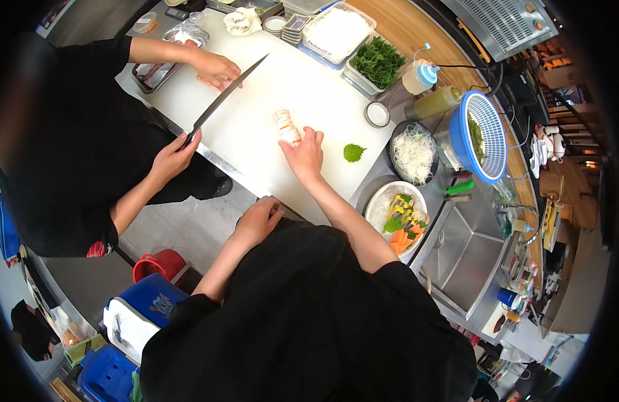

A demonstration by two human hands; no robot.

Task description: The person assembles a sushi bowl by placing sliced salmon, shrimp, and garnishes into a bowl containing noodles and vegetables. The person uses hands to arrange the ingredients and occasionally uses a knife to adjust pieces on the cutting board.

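On a flat white board (336, 114), the half-curled right hand (305, 155) grips the partly hidden red-and-white oblong food piece (283, 122); whether the curled left hand (258, 220) holds anything, I cannot tell.

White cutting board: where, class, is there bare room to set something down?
Bare: between the knife and the striped piece; between the green leaf and the herb tub. Crowded: far edge of the board, by the stacked dishes.

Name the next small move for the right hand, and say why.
Probably lift the red-and-white striped piece off the cutting board and bring it toward the white dish. The right hand is already at its near end, and the dish, off to the right, already holds orange slices and a green leaf.
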